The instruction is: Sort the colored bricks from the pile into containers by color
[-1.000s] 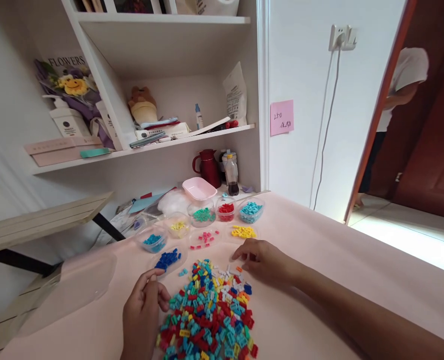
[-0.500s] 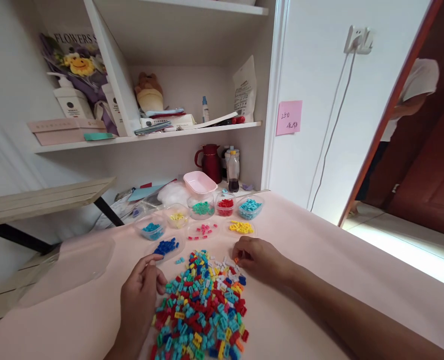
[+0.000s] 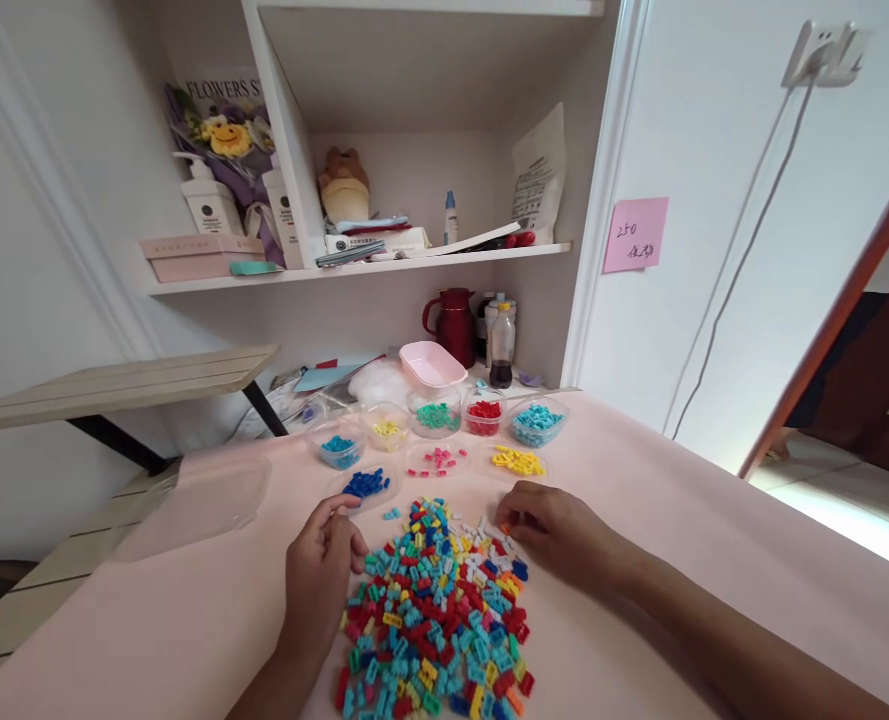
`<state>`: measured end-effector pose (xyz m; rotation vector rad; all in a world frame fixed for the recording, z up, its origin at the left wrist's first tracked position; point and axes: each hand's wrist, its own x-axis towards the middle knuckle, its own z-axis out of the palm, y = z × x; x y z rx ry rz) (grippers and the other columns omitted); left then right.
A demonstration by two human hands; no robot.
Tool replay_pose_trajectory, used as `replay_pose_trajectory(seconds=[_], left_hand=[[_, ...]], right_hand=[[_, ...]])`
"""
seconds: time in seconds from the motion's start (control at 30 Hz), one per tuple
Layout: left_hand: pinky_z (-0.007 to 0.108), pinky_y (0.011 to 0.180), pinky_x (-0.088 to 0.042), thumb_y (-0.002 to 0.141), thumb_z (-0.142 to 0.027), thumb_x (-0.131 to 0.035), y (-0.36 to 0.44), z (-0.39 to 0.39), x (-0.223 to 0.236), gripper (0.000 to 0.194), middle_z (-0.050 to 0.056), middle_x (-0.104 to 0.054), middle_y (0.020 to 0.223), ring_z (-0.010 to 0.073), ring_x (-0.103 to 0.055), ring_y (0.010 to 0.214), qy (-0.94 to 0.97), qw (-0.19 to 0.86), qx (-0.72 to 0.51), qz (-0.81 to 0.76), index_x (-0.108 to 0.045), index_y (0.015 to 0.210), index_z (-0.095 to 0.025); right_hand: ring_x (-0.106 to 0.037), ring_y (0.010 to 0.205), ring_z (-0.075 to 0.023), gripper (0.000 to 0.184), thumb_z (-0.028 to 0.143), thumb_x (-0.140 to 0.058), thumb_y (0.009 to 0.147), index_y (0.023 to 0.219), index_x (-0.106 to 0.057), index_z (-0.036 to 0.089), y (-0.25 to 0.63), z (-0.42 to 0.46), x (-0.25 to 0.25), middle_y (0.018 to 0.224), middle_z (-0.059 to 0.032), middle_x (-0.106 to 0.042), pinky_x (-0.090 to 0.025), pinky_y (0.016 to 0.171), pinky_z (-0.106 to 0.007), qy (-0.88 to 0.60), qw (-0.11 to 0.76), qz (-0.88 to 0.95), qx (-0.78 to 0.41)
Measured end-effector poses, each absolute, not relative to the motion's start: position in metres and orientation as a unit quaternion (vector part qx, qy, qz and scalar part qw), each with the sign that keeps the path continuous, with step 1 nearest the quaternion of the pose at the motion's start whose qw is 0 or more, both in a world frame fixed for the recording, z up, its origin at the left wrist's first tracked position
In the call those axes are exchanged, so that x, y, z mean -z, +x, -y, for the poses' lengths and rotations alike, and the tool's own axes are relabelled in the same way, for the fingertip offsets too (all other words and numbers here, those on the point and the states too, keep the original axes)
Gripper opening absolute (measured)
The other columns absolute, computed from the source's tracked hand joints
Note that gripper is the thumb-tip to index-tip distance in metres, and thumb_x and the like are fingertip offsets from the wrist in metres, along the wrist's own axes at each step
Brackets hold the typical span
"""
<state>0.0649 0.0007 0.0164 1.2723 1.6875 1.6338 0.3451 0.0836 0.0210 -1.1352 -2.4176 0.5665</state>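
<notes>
A large heap of small mixed-colour building bricks point(image 3: 436, 610) lies on the table between my hands. At its upper left is my left hand point(image 3: 324, 555), fingers loosely bent and apart, holding nothing that I can see. Its index fingertip reaches the rim of a clear tray with dark blue bricks point(image 3: 367, 484). My right hand point(image 3: 553, 518) rests at the heap's upper right edge, with fingers curled down and closed around a small orange brick point(image 3: 505, 528), partly hidden. White bricks point(image 3: 481, 535) lie just left of those fingertips. A few light blue bricks point(image 3: 391, 514) sit apart above the heap.
Clear containers hold blue point(image 3: 339, 450), pale yellow point(image 3: 386, 430), green point(image 3: 436, 415), red point(image 3: 484, 412), turquoise point(image 3: 538, 420), pink point(image 3: 436, 461) and yellow bricks point(image 3: 517, 460). Behind are a pink basin point(image 3: 433, 364), red jug point(image 3: 455, 328) and bottle point(image 3: 501, 350). A clear lid point(image 3: 204, 505) lies left.
The camera view has turned left, so the whole scene sits further right. Both hands stay in nearly the same places beside the heap. The person in the doorway is mostly out of view.
</notes>
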Motion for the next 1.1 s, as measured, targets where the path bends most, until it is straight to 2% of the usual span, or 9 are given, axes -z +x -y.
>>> replay_pose_trajectory(seconds=[0.1, 0.2, 0.27, 0.4, 0.47, 0.63, 0.8, 0.93, 1.1], left_hand=[[0.021, 0.044, -0.040, 0.084, -0.038, -0.046, 0.065, 0.000, -0.017, 0.028, -0.004, -0.056, 0.051, 0.0122, -0.050, 0.043, 0.463, 0.228, -0.592, -0.619, -0.060, 0.096, -0.018], [0.022, 0.045, -0.041, 0.083, -0.040, -0.047, 0.063, 0.000, -0.017, 0.032, -0.004, -0.056, 0.052, 0.0127, -0.051, 0.044, 0.468, 0.225, -0.588, -0.620, -0.060, 0.102, -0.018], [0.022, 0.046, -0.042, 0.083, -0.043, -0.048, 0.062, -0.001, -0.016, 0.034, -0.004, -0.056, 0.053, 0.0130, -0.051, 0.045, 0.471, 0.229, -0.585, -0.620, -0.060, 0.104, -0.018], [0.021, 0.046, -0.043, 0.082, -0.043, -0.049, 0.062, -0.002, -0.017, 0.033, -0.004, -0.056, 0.053, 0.0128, -0.051, 0.046, 0.470, 0.233, -0.580, -0.623, -0.060, 0.102, -0.019], [0.021, 0.047, -0.043, 0.082, -0.044, -0.050, 0.063, -0.001, -0.018, 0.033, -0.004, -0.056, 0.054, 0.0128, -0.051, 0.046, 0.469, 0.234, -0.576, -0.627, -0.061, 0.102, -0.019], [0.022, 0.045, -0.043, 0.082, -0.044, -0.051, 0.063, -0.002, -0.018, 0.035, -0.003, -0.056, 0.053, 0.0138, -0.051, 0.046, 0.464, 0.235, -0.573, -0.633, -0.062, 0.103, -0.019], [0.021, 0.045, -0.043, 0.081, -0.044, -0.051, 0.061, -0.003, -0.016, 0.032, -0.004, -0.058, 0.054, 0.0132, -0.052, 0.046, 0.465, 0.235, -0.570, -0.636, -0.063, 0.099, -0.020], [0.021, 0.045, -0.042, 0.080, -0.045, -0.052, 0.062, -0.003, -0.016, 0.033, -0.005, -0.057, 0.054, 0.0126, -0.051, 0.046, 0.459, 0.246, -0.575, -0.631, -0.063, 0.098, -0.020], [0.021, 0.044, -0.041, 0.081, -0.044, -0.051, 0.063, -0.002, -0.018, 0.035, -0.004, -0.056, 0.053, 0.0131, -0.051, 0.045, 0.461, 0.244, -0.577, -0.629, -0.061, 0.102, -0.018]], right_hand=[[-0.060, 0.081, -0.0174, 0.029, 0.013, -0.051, 0.078, 0.096, -0.070, 0.026, 0.346, -0.083, -0.022, 0.093, -0.0041, -0.066, -0.044, 0.072, -0.029, -0.404, 0.216, 0.864, -0.209], [-0.060, 0.078, -0.0171, 0.032, 0.016, -0.052, 0.079, 0.104, -0.069, 0.027, 0.349, -0.083, -0.026, 0.092, -0.0042, -0.066, -0.045, 0.072, -0.029, -0.413, 0.231, 0.852, -0.225], [-0.059, 0.075, -0.0165, 0.029, 0.017, -0.053, 0.078, 0.101, -0.069, 0.024, 0.352, -0.084, -0.030, 0.090, -0.0042, -0.066, -0.045, 0.069, -0.028, -0.413, 0.235, 0.845, -0.247], [-0.057, 0.069, -0.0145, 0.015, 0.015, -0.055, 0.075, 0.079, -0.068, 0.019, 0.357, -0.084, -0.032, 0.079, -0.0022, -0.067, -0.043, 0.062, -0.024, -0.399, 0.204, 0.845, -0.293], [-0.058, 0.069, -0.0145, 0.014, 0.013, -0.056, 0.073, 0.077, -0.068, 0.020, 0.358, -0.084, -0.031, 0.077, -0.0013, -0.068, -0.042, 0.061, -0.023, -0.393, 0.185, 0.851, -0.295], [-0.059, 0.074, -0.0159, 0.019, 0.015, -0.056, 0.077, 0.086, -0.071, 0.022, 0.355, -0.080, -0.031, 0.085, -0.0032, -0.068, -0.044, 0.066, -0.026, -0.392, 0.187, 0.866, -0.247], [-0.059, 0.079, -0.0172, 0.025, 0.022, -0.058, 0.081, 0.102, -0.072, 0.027, 0.353, -0.079, -0.034, 0.089, -0.0046, -0.067, -0.047, 0.070, -0.028, -0.370, 0.200, 0.869, -0.262], [-0.059, 0.079, -0.0175, 0.024, 0.028, -0.063, 0.080, 0.102, -0.073, 0.028, 0.353, -0.080, -0.031, 0.088, -0.0048, -0.065, -0.046, 0.068, -0.027, -0.364, 0.200, 0.870, -0.266], [-0.060, 0.079, -0.0163, 0.024, 0.023, -0.062, 0.080, 0.100, -0.073, 0.030, 0.350, -0.078, -0.026, 0.091, -0.0030, -0.064, -0.045, 0.072, -0.027, -0.370, 0.186, 0.881, -0.230]])
